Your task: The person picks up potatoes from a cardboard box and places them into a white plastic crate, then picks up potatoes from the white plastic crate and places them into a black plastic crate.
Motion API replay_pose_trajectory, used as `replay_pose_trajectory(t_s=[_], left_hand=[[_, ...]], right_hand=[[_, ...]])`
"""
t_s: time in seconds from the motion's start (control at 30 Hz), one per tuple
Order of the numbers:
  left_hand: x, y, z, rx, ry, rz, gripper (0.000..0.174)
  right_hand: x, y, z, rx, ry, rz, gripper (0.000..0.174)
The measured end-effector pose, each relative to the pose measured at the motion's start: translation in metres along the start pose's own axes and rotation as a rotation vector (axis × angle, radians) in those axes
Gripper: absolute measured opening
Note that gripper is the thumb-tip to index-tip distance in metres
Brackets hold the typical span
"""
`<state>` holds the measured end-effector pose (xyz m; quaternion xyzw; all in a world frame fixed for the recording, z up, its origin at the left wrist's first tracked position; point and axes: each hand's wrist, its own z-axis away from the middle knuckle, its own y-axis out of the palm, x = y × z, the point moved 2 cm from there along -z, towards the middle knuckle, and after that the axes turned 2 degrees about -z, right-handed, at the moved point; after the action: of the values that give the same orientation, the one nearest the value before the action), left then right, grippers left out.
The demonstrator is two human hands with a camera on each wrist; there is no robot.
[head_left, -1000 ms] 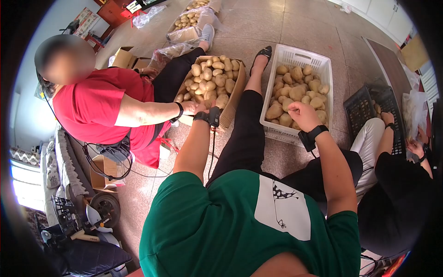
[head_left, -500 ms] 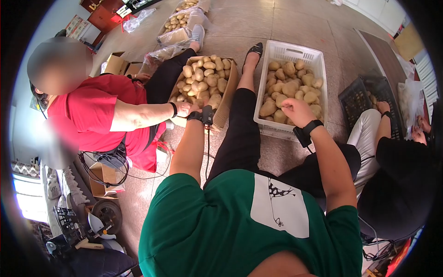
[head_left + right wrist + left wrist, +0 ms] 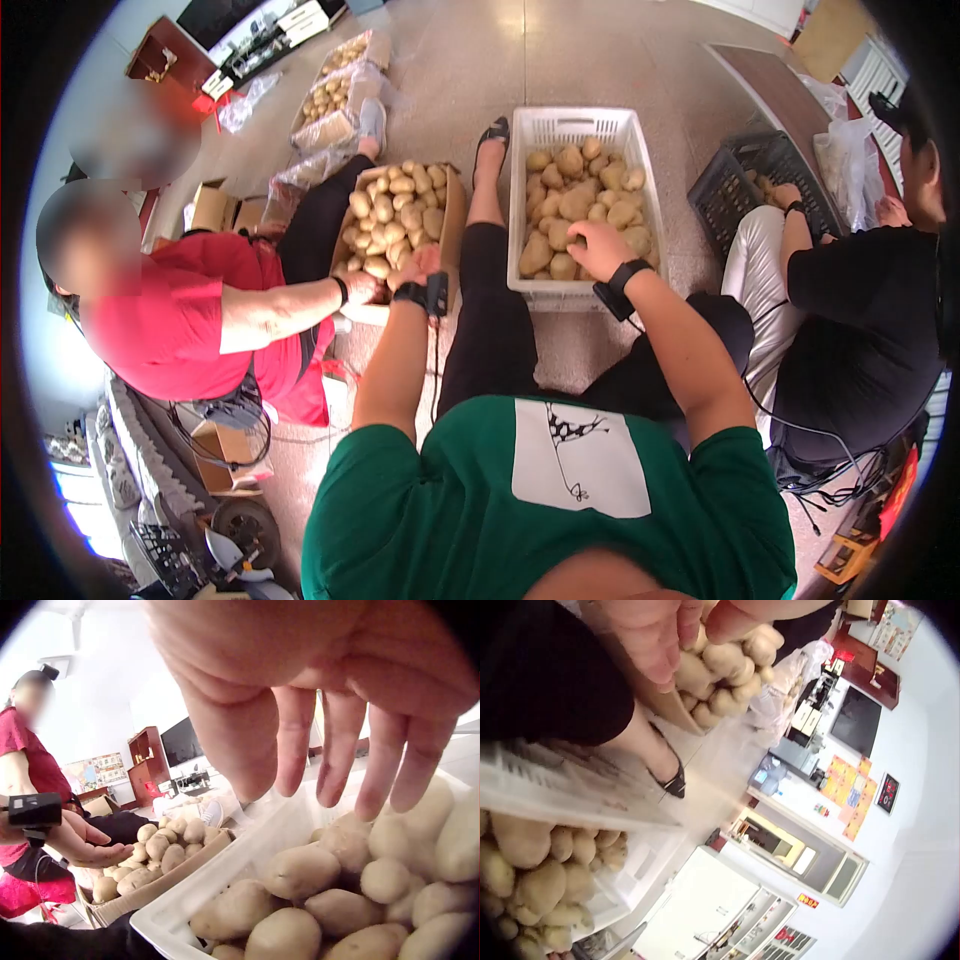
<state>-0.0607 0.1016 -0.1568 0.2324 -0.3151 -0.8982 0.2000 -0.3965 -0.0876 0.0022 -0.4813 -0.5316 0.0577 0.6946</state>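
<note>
In the head view, my right hand [image 3: 600,250] hovers over the near side of a white plastic crate [image 3: 585,295] of potatoes [image 3: 577,200]. From the right wrist, its fingers [image 3: 341,742] hang loosely, holding nothing, above the potatoes [image 3: 304,871]. My left hand [image 3: 418,265] is over the near right corner of a cardboard box [image 3: 452,215] heaped with potatoes [image 3: 395,215]. The right wrist view shows this left hand [image 3: 86,840] palm up, fingers relaxed, nothing in it. A person in red rests a hand [image 3: 362,287] at the box's near edge, beside mine.
My outstretched leg [image 3: 488,310] lies between box and crate. At right, someone in black reaches into a dark crate [image 3: 735,180]. More boxed potatoes [image 3: 325,100] stand farther back on the left. A cable [image 3: 437,370] hangs from my left wrist.
The head view has turned, so box and crate sit farther left in it. My left hand has drawn back from the potatoes to the box's near corner. My right hand stays over the crate.
</note>
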Motion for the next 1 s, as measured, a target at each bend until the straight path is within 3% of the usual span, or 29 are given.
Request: replay_pose_trajectory(t_s=[0.03,0.17,0.23,0.3,0.4,0.53,0.6,0.7,0.8,1.0], left_hand=[[0.015,0.006,0.004,0.094,0.062,-0.205,0.026],[0.071,0.025,0.018,0.146,-0.328,-0.051,0.021],[0.103,0.045,0.046,0.124,-0.278,-0.200,0.019],[0.123,0.047,0.045,0.293,-0.376,-0.357,0.020],[0.146,0.049,0.057,0.262,-0.443,-0.454,0.019],[0.156,0.060,0.084,0.110,-0.411,-0.432,0.022],[0.156,0.055,0.080,0.137,-0.425,-0.410,0.022],[0.152,0.058,0.086,0.155,-0.415,-0.395,0.020],[0.152,0.058,0.085,0.159,-0.434,-0.435,0.019],[0.159,0.061,0.100,0.139,-0.463,-0.406,0.023]], right_hand=[[-0.002,0.000,-0.001,-0.061,-0.006,0.049,0.024],[-0.016,-0.009,-0.002,-0.103,0.245,0.280,0.031],[-0.006,-0.027,0.006,-0.106,0.367,0.352,0.033],[-0.021,-0.028,0.004,-0.075,0.591,0.252,0.037],[-0.045,-0.024,0.004,0.026,0.626,0.258,0.042],[-0.045,-0.022,0.007,-0.075,0.629,0.267,0.040],[-0.036,-0.028,0.009,0.065,0.660,0.360,0.032],[-0.035,-0.025,0.010,0.068,0.647,0.429,0.030],[-0.056,-0.010,0.000,0.064,0.683,0.371,0.030],[-0.033,-0.019,-0.002,0.151,0.671,0.255,0.037]])
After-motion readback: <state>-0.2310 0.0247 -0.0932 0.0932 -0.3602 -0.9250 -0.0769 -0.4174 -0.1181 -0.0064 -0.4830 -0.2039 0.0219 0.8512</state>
